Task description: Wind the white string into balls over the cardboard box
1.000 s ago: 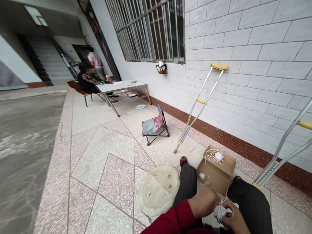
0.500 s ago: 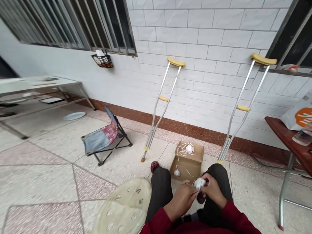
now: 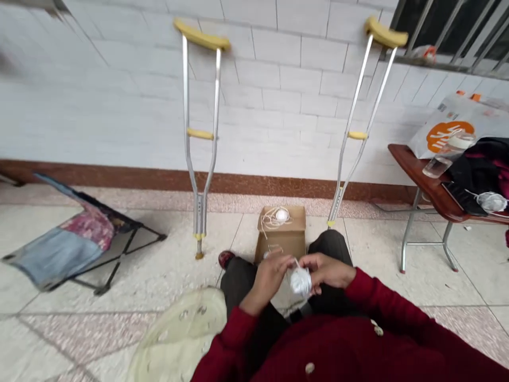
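I sit with my legs stretched out on a tiled floor. My right hand (image 3: 328, 270) is closed round a small white ball of string (image 3: 300, 281) above my knees. My left hand (image 3: 270, 276) pinches at the ball's near side, fingers closed on a strand. Just past my hands stands an open cardboard box (image 3: 282, 236) with a second white ball (image 3: 281, 215) and loose string on its top flap.
Two metal crutches (image 3: 201, 138) (image 3: 358, 127) lean on the white tiled wall. A low folding seat (image 3: 75, 241) lies at the left. A pale round plastic stool top (image 3: 178, 334) is by my left leg. A brown table (image 3: 433, 185) with a bag and bottle stands at the right.
My view has swung right: the far table and people are out of sight, the brown table is in view. My hands stay on the ball, now raised a little toward the box.
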Demonstrator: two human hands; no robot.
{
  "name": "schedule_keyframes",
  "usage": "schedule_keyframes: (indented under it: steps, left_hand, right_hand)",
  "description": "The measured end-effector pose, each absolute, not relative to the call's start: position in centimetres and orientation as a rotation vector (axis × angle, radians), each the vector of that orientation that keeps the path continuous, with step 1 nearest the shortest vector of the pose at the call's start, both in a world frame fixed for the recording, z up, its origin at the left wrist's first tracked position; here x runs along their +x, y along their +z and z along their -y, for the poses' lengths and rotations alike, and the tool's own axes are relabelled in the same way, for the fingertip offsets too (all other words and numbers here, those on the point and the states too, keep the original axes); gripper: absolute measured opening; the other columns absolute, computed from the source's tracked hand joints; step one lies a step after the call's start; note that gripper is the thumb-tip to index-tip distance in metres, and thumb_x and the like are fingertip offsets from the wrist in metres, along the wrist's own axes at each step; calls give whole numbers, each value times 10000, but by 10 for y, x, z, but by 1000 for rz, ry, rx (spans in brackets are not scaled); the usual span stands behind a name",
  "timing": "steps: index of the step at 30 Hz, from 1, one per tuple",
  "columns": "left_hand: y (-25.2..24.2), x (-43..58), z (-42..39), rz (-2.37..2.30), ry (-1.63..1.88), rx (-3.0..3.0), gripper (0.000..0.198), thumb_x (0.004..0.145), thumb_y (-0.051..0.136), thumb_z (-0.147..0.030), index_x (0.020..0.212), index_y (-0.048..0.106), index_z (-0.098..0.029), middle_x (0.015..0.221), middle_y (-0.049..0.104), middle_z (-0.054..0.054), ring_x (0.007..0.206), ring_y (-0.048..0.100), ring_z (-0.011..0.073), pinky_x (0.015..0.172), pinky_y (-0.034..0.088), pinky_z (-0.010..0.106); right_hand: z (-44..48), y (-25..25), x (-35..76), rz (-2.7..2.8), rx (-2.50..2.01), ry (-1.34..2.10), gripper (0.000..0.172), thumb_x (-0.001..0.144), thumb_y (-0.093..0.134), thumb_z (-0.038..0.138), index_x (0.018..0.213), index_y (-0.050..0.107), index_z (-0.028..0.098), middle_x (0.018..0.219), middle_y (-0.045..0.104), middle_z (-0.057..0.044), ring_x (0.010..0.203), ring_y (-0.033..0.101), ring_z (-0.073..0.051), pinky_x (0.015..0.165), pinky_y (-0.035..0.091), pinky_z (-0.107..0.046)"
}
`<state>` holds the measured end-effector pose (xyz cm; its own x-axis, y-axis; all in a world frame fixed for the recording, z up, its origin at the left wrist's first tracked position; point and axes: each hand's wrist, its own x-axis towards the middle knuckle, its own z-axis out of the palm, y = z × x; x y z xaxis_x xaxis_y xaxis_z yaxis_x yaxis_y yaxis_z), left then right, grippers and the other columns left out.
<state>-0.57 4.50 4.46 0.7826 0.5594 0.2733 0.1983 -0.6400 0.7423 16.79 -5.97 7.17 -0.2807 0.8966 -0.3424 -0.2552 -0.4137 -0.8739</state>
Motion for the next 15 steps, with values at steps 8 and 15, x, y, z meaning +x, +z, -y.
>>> schedule_keyframes:
  steps: [8, 15]
  left_hand:
    - [46, -3, -27, -564, 496, 2269, 367, 938, 452, -283, 623, 602, -167, 623, 616, -13, 663, 569, 126, 902, 433, 308]
    - [93, -19, -61, -530, 647, 2405, 285, 944, 458, -303, 757, 633, -177, 748, 644, -18, 745, 576, 118, 1087, 291, 389]
  right_hand:
    - [8, 76, 184, 863, -1437, 1054, 336, 595, 730, 220, 818, 480, 194, 499, 534, 89, 365, 454, -66, 348, 340, -156]
    - [40, 55, 150, 1021, -1428, 1259, 356, 597, 721, 189, 858, 479, 203, 578, 543, 83, 437, 516, -95, 383, 422, -189]
